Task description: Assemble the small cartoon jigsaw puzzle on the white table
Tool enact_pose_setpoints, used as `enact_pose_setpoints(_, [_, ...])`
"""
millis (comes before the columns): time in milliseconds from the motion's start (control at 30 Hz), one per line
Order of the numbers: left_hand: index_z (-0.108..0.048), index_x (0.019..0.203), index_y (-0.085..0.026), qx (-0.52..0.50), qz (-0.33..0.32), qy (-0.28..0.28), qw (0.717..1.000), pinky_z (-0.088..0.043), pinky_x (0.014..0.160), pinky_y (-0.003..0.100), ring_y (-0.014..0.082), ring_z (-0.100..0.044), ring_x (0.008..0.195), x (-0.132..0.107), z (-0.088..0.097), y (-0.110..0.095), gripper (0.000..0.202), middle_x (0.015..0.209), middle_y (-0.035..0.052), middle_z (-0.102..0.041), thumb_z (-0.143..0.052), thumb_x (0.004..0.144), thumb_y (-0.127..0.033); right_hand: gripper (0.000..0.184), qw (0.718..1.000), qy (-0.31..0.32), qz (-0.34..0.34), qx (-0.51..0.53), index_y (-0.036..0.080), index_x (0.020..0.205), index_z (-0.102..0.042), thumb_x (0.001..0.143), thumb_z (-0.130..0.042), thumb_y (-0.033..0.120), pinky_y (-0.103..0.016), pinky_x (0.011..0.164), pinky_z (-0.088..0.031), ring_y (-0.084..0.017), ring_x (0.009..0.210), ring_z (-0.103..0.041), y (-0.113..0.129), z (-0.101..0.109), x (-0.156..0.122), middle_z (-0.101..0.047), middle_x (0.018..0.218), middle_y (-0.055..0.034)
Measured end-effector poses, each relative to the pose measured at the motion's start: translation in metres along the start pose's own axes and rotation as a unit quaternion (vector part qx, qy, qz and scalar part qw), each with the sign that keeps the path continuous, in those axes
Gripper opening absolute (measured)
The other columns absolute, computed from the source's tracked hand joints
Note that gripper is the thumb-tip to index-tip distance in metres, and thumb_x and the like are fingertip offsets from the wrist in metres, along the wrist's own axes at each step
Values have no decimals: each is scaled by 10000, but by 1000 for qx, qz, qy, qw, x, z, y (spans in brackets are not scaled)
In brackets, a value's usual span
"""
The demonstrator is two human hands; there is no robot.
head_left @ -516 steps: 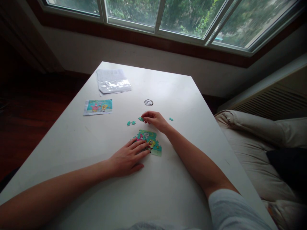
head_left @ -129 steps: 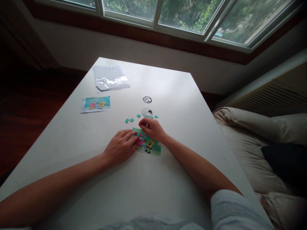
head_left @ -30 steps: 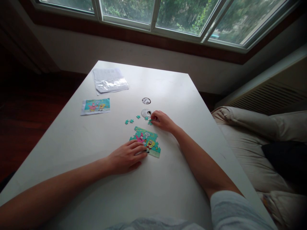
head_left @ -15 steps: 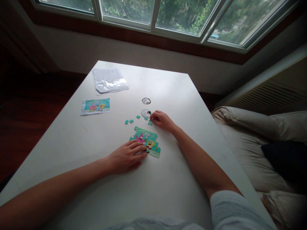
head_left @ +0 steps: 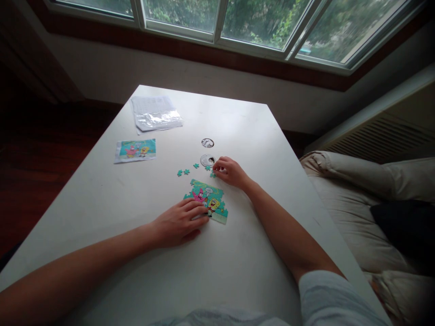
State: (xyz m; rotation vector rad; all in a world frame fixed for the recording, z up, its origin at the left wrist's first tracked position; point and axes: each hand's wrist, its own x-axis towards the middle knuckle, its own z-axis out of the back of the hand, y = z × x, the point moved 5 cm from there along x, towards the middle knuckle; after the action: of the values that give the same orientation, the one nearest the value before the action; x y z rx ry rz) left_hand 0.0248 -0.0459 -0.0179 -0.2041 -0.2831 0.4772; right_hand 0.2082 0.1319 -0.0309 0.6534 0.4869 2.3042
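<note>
A partly joined jigsaw puzzle [head_left: 215,195] with cartoon figures on a teal ground lies flat on the white table. My left hand [head_left: 183,220] rests over its lower left part, fingers stretched out and covering that corner. Beyond the puzzle, my right hand [head_left: 230,172] has its fingers curled together at a teal jigsaw piece [head_left: 213,174]. Whatever is between those fingertips is hidden. Just left of them lies another loose piece [head_left: 207,168]. Several more teal pieces [head_left: 186,172] are scattered farther left.
Two round metallic-looking discs or openings [head_left: 207,160] are behind the pieces. A picture sheet [head_left: 137,151] with the same cartoon lies at left, and papers in a clear sleeve [head_left: 156,113] lie behind it. A beige sofa [head_left: 343,213] stands along the table's right side.
The fingers of my right hand have shifted very slightly at the loose pieces. My left hand and the puzzle stay in place.
</note>
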Motion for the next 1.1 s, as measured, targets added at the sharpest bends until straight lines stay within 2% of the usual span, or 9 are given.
enact_pose_setpoints(133, [-570,1293,-185,-1,-1,-1,1000,-384,1150,474,279,-520,1276,0,0,0,339,1370,125,-594,-539,967,-276,86,998,49,32,-33,214,938,-687,854,-707,223,-314,811,-422,-191,844,-527,6,1,0,-618,884,-48])
enact_pose_setpoints(233, [-567,1298,-187,-2,0,0,1000,-381,1152,473,277,-519,1278,0,0,0,349,1371,122,-595,-551,960,-268,93,997,58,43,-42,224,970,-686,878,-692,233,-314,810,-420,-194,851,-517,9,-3,1,-618,900,-51])
enact_pose_setpoints(533, [-571,1289,-189,1,1,-6,1000,-380,1148,464,276,-525,1269,0,1,0,342,1359,124,-598,-560,955,-266,85,998,25,36,-39,229,1008,-676,941,-635,261,-321,809,-424,-197,859,-523,15,-10,2,-619,890,-49])
enact_pose_setpoints(833, [-568,1309,-194,0,5,-9,1000,-380,1152,478,284,-522,1278,-2,0,1,359,1370,126,-593,-550,961,-282,118,999,6,32,3,231,1014,-682,964,-576,226,-354,875,-439,-215,939,-551,40,-12,19,-651,955,-66])
enact_pose_setpoints(1100, [-564,1318,-196,-3,6,-8,1000,-375,1162,474,283,-517,1290,-2,-1,1,381,1377,125,-590,-570,947,-282,158,999,30,11,-30,228,1061,-699,924,-628,198,-343,865,-424,-213,929,-548,22,-17,43,-648,957,-62])
